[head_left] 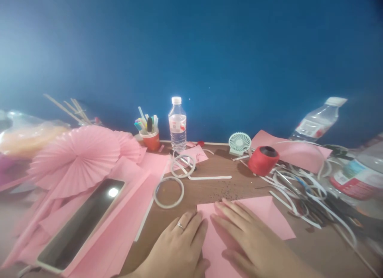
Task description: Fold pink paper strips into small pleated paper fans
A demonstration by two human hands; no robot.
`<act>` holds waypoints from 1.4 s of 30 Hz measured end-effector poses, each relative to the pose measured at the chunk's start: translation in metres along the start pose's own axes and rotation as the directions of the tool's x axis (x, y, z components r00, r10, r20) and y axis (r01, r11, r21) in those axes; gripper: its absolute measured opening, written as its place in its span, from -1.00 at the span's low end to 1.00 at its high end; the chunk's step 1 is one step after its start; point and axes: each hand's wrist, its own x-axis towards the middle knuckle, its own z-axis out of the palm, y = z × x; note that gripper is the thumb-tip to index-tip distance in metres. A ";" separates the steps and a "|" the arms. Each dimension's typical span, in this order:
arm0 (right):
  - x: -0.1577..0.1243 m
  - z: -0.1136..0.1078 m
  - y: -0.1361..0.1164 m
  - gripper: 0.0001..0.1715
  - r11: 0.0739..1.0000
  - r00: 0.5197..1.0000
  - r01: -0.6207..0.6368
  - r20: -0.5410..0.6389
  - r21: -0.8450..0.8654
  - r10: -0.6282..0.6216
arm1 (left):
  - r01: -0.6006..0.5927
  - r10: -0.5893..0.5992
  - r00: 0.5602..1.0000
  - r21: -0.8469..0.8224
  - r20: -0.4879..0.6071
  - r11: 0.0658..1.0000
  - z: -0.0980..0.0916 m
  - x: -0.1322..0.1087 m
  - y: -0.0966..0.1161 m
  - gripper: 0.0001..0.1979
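Both my hands lie flat on a pink paper sheet [269, 216] at the near edge of the brown table [233, 182]. My left hand [179, 246], with a ring on one finger, rests at the sheet's left edge, fingers stretched out. Just to its right, my right hand [242, 238] presses on the sheet with fingers extended toward the far corner. Neither hand holds anything.
Pink paper fans [77, 158] and pink sheets lie left, with a phone [80, 226] on them. Two tape rings [169, 192] sit ahead. Behind stand a red pen cup [151, 140], water bottle [177, 124], small fan [239, 143] and red spool [263, 160]. White strips and bottles crowd the right.
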 end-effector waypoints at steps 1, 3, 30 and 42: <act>0.000 0.000 0.002 -0.33 1.000 1.000 0.010 -0.005 -0.014 -0.010 | -0.017 0.017 1.000 0.010 -0.022 1.000 0.001 0.000 -0.003 -0.36; 0.001 -0.001 0.004 -0.32 0.998 0.999 0.032 -0.016 -0.053 -0.033 | -0.051 0.054 0.996 0.039 -0.073 0.998 0.001 0.000 -0.007 -0.36; 0.010 -0.007 0.007 -0.38 0.850 0.959 0.183 -0.103 -0.495 -0.266 | -0.051 0.105 0.974 0.258 -0.202 0.965 -0.010 0.002 -0.016 -0.56; 0.008 0.023 -0.013 -0.63 0.900 0.904 0.166 -0.302 -0.403 -0.302 | -0.003 0.057 0.979 0.263 -0.197 0.965 -0.006 -0.007 -0.012 -0.56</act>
